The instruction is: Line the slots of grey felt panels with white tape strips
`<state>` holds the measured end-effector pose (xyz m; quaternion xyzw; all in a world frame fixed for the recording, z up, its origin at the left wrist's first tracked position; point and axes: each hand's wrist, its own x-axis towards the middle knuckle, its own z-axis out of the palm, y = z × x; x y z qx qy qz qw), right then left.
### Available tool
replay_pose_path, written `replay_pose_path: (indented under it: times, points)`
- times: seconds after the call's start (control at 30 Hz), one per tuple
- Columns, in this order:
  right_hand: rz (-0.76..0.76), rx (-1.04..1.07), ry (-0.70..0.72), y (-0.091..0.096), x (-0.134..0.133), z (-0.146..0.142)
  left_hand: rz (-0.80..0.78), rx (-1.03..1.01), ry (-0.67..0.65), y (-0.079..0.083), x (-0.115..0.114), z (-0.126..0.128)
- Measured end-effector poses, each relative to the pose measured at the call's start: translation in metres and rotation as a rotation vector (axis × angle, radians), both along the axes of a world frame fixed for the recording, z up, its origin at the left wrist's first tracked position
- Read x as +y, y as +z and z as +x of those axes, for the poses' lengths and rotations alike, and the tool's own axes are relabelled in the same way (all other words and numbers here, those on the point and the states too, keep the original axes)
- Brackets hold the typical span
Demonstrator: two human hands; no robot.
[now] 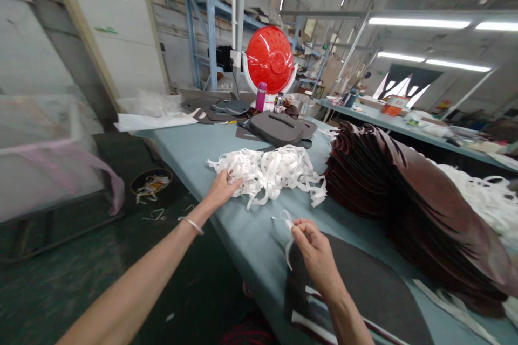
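A tangled pile of white strips point(279, 170) lies on the blue-green table. At its near left edge, my left hand point(222, 190) touches the strips, thumb and fingers apart. Closer to me, my right hand point(313, 248) pinches a white strip point(288, 221) between thumb and fingertips; one end loops up and another hangs down. Beneath that hand lies a dark rounded sheet point(364, 275) with white-edged bands across its near part, partly hidden by my forearm.
A tall stack of dark brown sheets point(404, 199) fans out on the right, with more white strips point(481, 199) behind. Grey rounded pieces point(277, 126), a purple bottle point(261, 96) and a red round fan-shaped object point(270, 59) stand farther back. The table's left edge point(190, 183) drops to a green floor.
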<state>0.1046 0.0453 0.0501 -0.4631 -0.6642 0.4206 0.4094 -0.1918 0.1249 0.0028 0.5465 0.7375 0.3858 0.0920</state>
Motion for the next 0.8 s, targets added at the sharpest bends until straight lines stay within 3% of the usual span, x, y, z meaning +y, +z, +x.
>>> replay_pose_path:
  times: [0.1,0.2,0.27,0.33,0.43,0.63,0.8]
  points:
    - [-0.093,0.144,-0.138,-0.007,-0.005,0.023,0.104,0.008,0.025,0.005,-0.024,0.003]
    - [-0.211,0.29,-0.233,-0.015,-0.009,0.03,0.343,0.098,0.12,0.012,-0.061,0.036]
    - [-0.245,0.363,-0.236,-0.019,-0.013,0.026,0.329,0.043,-0.071,0.019,-0.085,0.072]
    - [-0.256,0.393,-0.206,-0.02,-0.018,0.022,0.148,-0.087,-0.408,0.025,-0.102,0.111]
    - [-0.266,0.36,-0.186,-0.016,-0.03,0.027,-0.064,-0.202,-0.627,0.033,-0.109,0.154]
    - [-0.261,0.124,-0.203,-0.009,-0.058,0.083,-0.182,-0.157,-0.876,0.045,-0.097,0.173]
    - [-0.262,0.16,-0.156,-0.005,-0.074,0.109,-0.379,-0.222,-1.129,0.06,-0.091,0.183]
